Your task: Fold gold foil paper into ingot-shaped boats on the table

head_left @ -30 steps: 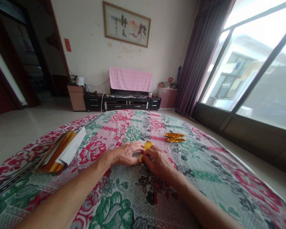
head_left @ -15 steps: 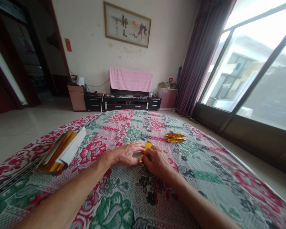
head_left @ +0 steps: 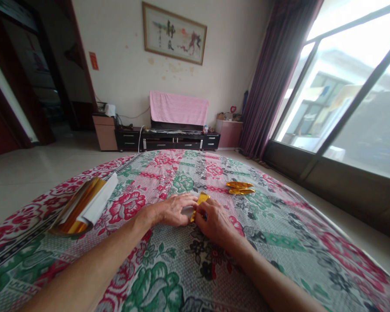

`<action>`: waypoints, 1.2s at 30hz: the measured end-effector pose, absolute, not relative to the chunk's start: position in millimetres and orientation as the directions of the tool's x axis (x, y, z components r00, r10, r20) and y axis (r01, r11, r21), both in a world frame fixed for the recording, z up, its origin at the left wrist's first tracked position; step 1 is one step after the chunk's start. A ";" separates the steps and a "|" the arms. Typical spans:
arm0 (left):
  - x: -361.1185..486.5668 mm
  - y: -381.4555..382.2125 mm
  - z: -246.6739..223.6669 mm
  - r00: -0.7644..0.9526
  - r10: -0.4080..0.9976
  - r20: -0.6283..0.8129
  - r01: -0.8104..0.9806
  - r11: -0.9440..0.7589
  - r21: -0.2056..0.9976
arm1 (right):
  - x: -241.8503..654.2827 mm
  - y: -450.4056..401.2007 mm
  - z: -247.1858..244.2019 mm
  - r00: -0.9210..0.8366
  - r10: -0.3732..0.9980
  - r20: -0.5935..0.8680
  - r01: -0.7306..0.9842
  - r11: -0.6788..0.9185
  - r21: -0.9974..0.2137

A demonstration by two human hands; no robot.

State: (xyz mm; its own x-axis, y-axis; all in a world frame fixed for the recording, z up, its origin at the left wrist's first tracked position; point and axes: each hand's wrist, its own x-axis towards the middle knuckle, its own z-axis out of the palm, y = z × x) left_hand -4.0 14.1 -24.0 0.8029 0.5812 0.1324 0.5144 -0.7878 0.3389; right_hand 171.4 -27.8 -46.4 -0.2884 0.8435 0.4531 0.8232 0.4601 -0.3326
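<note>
Framed calligraphy hangs beyond hands touching gold paper.

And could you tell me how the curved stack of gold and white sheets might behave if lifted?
The curved stack of gold and white sheets would probably flex rather than stay stiff, since its near end bows. A white sheet juts past the gold, so layers might slide apart. The glossy gold surfaces may also feel slippery.
</note>
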 end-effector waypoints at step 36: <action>-5.6 13.6 -24.1 0.807 0.579 0.115 0.509 -0.781 0.362 | 169.3 -30.8 -43.8 -0.270 0.861 0.431 0.849 0.424 -0.316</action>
